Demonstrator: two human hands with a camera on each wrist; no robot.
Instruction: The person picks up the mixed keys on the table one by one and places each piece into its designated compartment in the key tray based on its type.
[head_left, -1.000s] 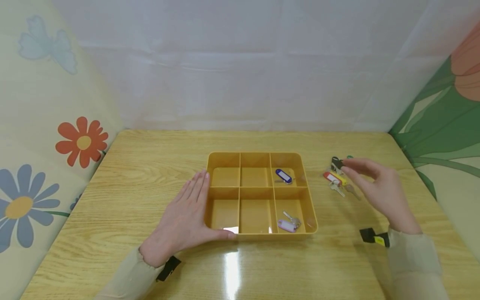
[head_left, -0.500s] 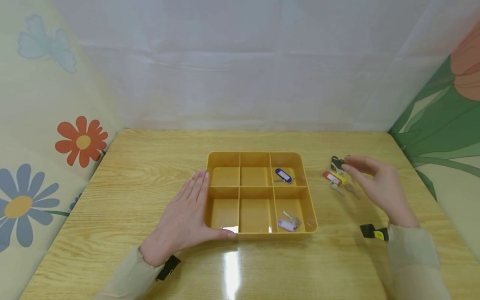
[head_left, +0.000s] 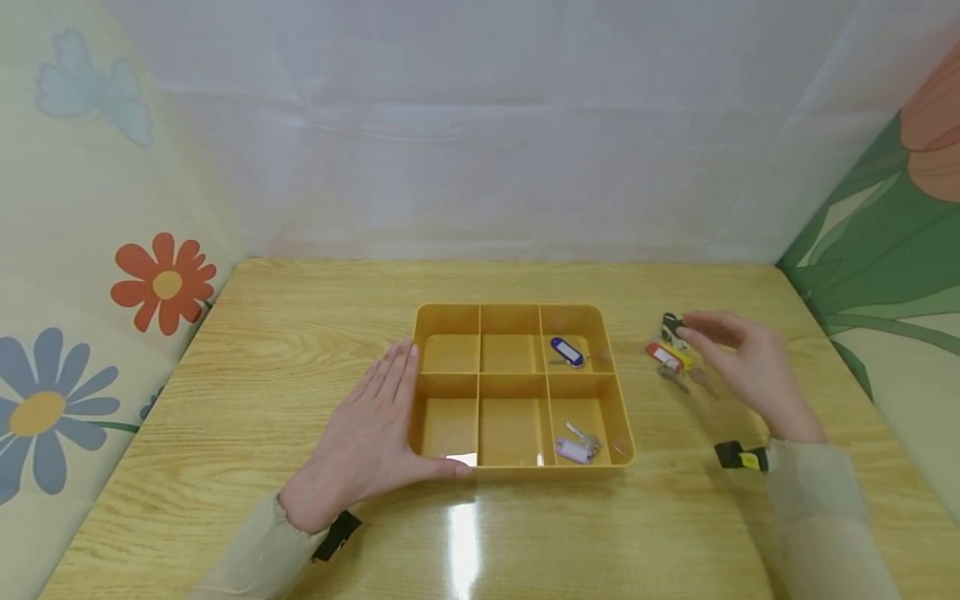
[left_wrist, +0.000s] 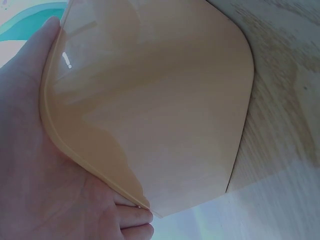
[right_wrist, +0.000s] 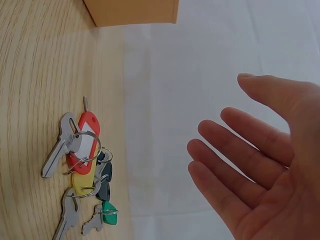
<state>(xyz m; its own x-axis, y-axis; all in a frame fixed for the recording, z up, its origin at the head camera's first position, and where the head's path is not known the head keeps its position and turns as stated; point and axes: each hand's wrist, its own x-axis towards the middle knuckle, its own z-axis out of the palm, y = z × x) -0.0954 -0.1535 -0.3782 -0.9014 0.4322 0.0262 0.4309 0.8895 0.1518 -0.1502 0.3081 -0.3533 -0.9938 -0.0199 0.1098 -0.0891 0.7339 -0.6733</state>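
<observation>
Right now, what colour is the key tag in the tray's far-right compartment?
Blue key tag with a white label; head view shows it best.

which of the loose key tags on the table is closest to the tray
The red key tag: it lies at the tray-side end of the cluster, with the yellow, black and green tags farther from the tray, toward the right hand.

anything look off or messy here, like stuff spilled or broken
Nothing stands out. The tray sits flat, a blue-tagged key and a lilac-tagged key each in their own compartment. The loose keys lie bunched beside it, by the right hand.
</observation>
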